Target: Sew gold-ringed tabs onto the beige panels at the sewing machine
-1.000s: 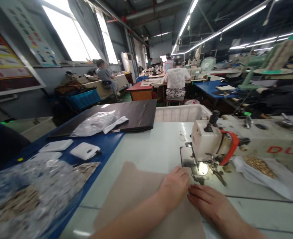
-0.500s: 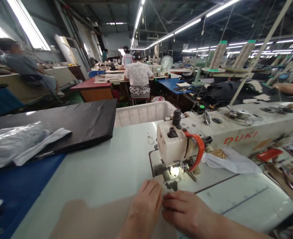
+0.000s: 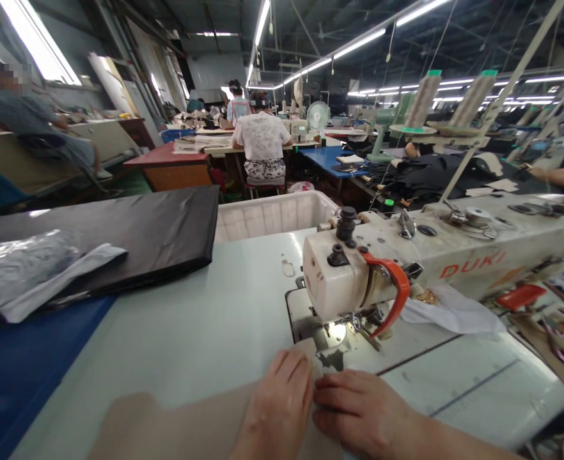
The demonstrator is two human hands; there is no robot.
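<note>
One beige sheet (image 3: pixel 181 425) lies before the machine (image 3: pixel 334 275); the left hand (image 3: pixel 282 399) pinches the sheet's edge; whether the right hand (image 3: pixel 363 409) grips it, I cannot tell.

There are two large thread cones (image 3: pixel 423 102) and one DUKI machine (image 3: pixel 449 246).

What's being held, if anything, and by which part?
Beige cloth, near its far end, seemingly in the left hand; right hand at its edge, grip unclear.
</note>
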